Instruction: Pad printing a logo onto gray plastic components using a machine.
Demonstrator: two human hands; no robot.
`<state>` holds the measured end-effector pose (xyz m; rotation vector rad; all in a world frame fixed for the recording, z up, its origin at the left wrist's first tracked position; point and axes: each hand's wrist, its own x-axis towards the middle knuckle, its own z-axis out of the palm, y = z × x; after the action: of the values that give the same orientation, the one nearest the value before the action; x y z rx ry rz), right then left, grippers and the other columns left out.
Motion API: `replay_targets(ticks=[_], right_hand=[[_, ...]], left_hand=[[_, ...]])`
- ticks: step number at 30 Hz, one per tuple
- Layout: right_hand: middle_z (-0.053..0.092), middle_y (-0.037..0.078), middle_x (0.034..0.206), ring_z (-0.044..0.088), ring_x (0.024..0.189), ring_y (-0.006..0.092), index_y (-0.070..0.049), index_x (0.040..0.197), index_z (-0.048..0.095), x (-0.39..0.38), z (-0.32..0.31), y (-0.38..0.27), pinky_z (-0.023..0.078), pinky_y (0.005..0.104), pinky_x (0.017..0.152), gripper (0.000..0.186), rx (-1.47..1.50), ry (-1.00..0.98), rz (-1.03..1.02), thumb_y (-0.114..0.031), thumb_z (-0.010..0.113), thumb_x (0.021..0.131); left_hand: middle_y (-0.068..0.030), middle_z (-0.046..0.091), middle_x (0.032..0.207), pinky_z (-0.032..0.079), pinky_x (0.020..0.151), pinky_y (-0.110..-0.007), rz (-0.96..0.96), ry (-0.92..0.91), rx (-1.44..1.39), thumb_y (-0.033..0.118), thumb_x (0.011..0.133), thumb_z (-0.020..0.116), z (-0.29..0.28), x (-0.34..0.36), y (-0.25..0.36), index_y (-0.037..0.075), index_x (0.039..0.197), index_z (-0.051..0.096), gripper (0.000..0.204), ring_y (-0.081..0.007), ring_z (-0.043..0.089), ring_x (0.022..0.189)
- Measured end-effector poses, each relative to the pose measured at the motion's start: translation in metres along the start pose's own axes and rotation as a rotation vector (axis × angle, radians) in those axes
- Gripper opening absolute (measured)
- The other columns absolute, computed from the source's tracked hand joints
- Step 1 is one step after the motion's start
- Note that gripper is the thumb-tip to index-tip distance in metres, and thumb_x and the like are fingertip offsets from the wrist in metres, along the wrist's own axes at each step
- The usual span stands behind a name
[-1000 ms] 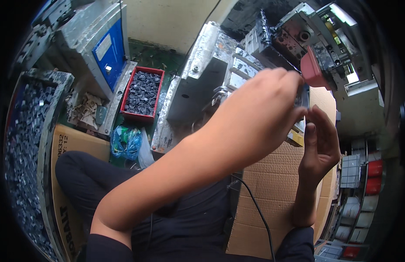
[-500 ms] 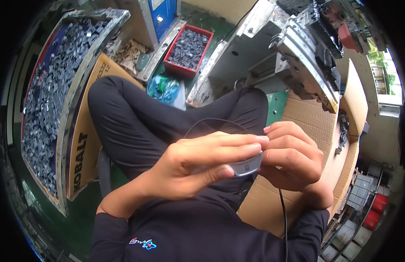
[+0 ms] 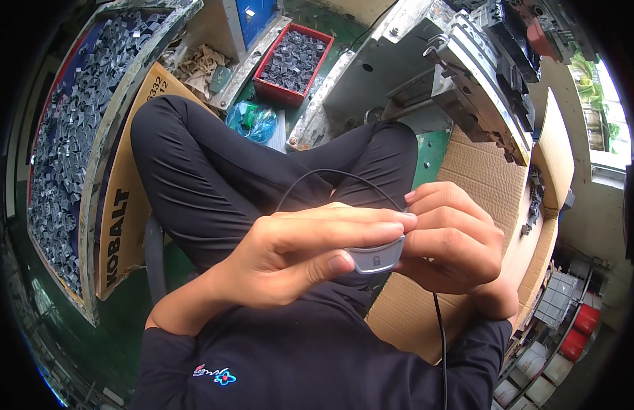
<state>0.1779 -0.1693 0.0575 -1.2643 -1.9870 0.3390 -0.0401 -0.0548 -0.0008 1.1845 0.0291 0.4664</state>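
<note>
Brown cardboard makes up the open carton point(image 3: 484, 167) on the right of my feed. At far left I see a tray point(image 3: 91, 205) heaped with grey parts point(image 3: 67, 160); beyond the knees point(image 3: 156, 130), a red bin point(image 3: 279, 93) holds dark pieces point(image 3: 295, 61). Before the black shirt point(image 3: 296, 342), the left hand point(image 3: 283, 253) pinches a curved grey plastic piece point(image 3: 377, 260); the right hand point(image 3: 453, 242) curls at its end, though I cannot tell whether it grips.

– Grey pc point(image 3: 376, 258) hidden?
– Partly, upper side's under L hand point(image 3: 279, 256).
– Cable point(image 3: 444, 348)?
– Partly behind R hand point(image 3: 460, 239), lower end cut off below.
– Machine point(image 3: 487, 82) beyond R hand?
– Top's cut off.
</note>
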Motion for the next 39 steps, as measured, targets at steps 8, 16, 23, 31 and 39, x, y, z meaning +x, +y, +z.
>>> replay_targets(ticks=[8, 16, 23, 31, 39], right_hand=[[0.068, 0.010, 0.080, 0.067, 0.074, 0.0262, 0.002, 0.095, 0.073, -0.0001, -0.0005, 0.0022, 0.059, 0.0457, 0.079, 0.031, 0.011, -0.001, -0.001, -0.011, 0.094, 0.076], [0.066, 0.007, 0.076, 0.068, 0.073, 0.0246, -0.003, 0.087, 0.073, 0.0022, 0.0044, -0.0016, 0.061, 0.0403, 0.075, 0.027, -0.010, 0.043, 0.047, -0.014, 0.093, 0.073], [0.066, 0.007, 0.075, 0.068, 0.073, 0.0245, -0.003, 0.087, 0.072, 0.0019, 0.0040, -0.0039, 0.061, 0.0404, 0.076, 0.028, -0.007, 0.039, 0.047, -0.014, 0.094, 0.073], [0.065, 0.007, 0.075, 0.068, 0.073, 0.0251, -0.002, 0.087, 0.073, 0.0019, 0.0019, -0.0048, 0.061, 0.0405, 0.076, 0.028, 0.006, 0.043, 0.040, -0.015, 0.094, 0.073], [0.065, 0.007, 0.074, 0.067, 0.072, 0.0246, -0.002, 0.087, 0.073, -0.0001, 0.0024, -0.0056, 0.061, 0.0407, 0.076, 0.028, 0.011, 0.052, 0.047, -0.015, 0.094, 0.073]], left_hand=[[-0.0304, 0.066, 0.139, 0.051, 0.109, -0.046, 0.023, -0.005, 0.005, 0.032, 0.110, 0.060, -0.0008, 0.0029, -0.0025, -0.002, 0.137, 0.069, 0.044, -0.0367, 0.067, 0.127], [-0.0297, 0.067, 0.139, 0.050, 0.109, -0.047, 0.037, -0.001, 0.003, 0.031, 0.110, 0.060, -0.0006, 0.0012, -0.0058, -0.003, 0.137, 0.068, 0.045, -0.0362, 0.067, 0.128], [-0.0294, 0.067, 0.139, 0.049, 0.110, -0.047, 0.011, -0.004, -0.023, 0.032, 0.111, 0.059, 0.0003, -0.0011, -0.0028, -0.004, 0.138, 0.068, 0.046, -0.0356, 0.067, 0.127], [-0.0298, 0.067, 0.139, 0.049, 0.110, -0.047, 0.018, -0.003, -0.003, 0.033, 0.111, 0.058, 0.0027, 0.0002, -0.0021, -0.003, 0.138, 0.068, 0.046, -0.0352, 0.068, 0.125], [-0.0301, 0.067, 0.139, 0.051, 0.109, -0.047, 0.012, -0.005, -0.053, 0.033, 0.111, 0.058, 0.0039, 0.0012, -0.0049, -0.002, 0.138, 0.068, 0.046, -0.0355, 0.068, 0.125]])
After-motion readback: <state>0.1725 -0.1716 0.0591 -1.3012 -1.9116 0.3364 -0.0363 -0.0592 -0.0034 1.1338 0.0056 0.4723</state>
